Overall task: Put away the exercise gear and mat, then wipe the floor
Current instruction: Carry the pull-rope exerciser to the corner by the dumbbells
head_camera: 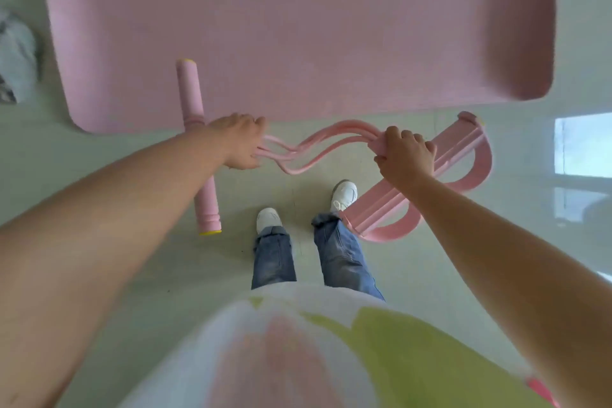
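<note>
My left hand (240,142) was closed around the middle of the pink foam handle bar (198,146); my right hand (405,156) gripped the pedal bar (414,175). Slack resistance tubes (311,151) sagged between them. The puller hung above the floor (99,156), at the near edge of the flat pink yoga mat (298,26).

There is one pink mat (298,26), lying flat on the floor at the far side. There is one pink pull exerciser, and it has one foam handle bar (198,142), one foot bar (430,169) with two foot loops (480,156), and several rubber cords (308,152) between them; I cannot count the cords exactly. There are two hands, the left hand (240,141) and the right hand (405,156), and two white shoes (344,194). One crumpled cloth (15,56) lies far left.
</note>
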Motion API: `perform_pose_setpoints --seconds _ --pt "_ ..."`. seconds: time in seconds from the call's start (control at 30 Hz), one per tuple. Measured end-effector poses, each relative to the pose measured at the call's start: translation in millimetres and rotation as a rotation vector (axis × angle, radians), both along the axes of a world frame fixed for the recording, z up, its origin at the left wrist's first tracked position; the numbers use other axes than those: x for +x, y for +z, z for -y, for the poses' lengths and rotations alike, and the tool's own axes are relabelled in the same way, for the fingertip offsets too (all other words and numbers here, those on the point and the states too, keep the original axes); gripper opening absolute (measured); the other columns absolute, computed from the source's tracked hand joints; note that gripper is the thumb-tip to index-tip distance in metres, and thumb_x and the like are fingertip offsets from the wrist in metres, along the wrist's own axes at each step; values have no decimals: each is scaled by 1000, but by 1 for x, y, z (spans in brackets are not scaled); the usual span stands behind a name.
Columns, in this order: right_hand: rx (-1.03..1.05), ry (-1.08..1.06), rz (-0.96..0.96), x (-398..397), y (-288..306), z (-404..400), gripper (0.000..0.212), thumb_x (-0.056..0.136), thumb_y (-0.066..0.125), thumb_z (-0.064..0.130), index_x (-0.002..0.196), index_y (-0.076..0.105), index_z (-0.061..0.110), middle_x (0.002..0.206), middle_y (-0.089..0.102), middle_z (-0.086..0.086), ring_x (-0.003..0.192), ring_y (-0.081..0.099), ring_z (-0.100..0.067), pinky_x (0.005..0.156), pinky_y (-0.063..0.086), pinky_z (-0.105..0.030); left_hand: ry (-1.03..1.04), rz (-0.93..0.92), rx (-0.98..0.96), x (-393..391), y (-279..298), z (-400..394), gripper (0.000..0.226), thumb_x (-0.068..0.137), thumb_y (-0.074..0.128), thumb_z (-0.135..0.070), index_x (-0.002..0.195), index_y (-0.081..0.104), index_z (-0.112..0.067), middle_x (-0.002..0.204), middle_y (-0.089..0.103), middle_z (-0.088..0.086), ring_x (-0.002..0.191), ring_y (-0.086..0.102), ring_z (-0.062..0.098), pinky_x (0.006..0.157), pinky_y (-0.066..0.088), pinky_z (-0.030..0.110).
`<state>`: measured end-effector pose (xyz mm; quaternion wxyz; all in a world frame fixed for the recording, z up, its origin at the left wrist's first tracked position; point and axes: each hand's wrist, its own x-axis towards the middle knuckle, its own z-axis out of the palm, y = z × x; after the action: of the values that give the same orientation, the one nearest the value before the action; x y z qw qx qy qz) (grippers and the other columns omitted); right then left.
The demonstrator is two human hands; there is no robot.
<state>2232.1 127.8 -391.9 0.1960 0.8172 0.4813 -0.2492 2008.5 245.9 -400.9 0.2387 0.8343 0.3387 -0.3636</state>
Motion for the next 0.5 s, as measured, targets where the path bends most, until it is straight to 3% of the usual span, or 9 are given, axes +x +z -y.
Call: perform_pose_setpoints --seconds 0.1,0.33,0.5 --pt "-21 -137 13 49 21 54 36 92 52 27 122 45 8 121 56 -11 118 50 -30 101 31 -39 -212 -29 40 83 22 16 43 86 52 -13 125 36 -2 129 48 21 122 47 35 96 42 38" --pt "30 -438 11 189 55 158 39 92 52 27 125 43 7 122 56 -11 119 49 -28 102 29 -40 -527 51 238 300 63 84 38 94 43 -16 130 35 -5 137 44 17 129 42 32 102 35 37" --pt "108 -669 11 299 75 239 36 92 51 26 122 45 8 122 57 -10 118 50 -27 102 28 -38 -647 114 305 445 92 166 39 91 48 -5 128 37 -4 134 46 16 126 44 32 101 36 36"
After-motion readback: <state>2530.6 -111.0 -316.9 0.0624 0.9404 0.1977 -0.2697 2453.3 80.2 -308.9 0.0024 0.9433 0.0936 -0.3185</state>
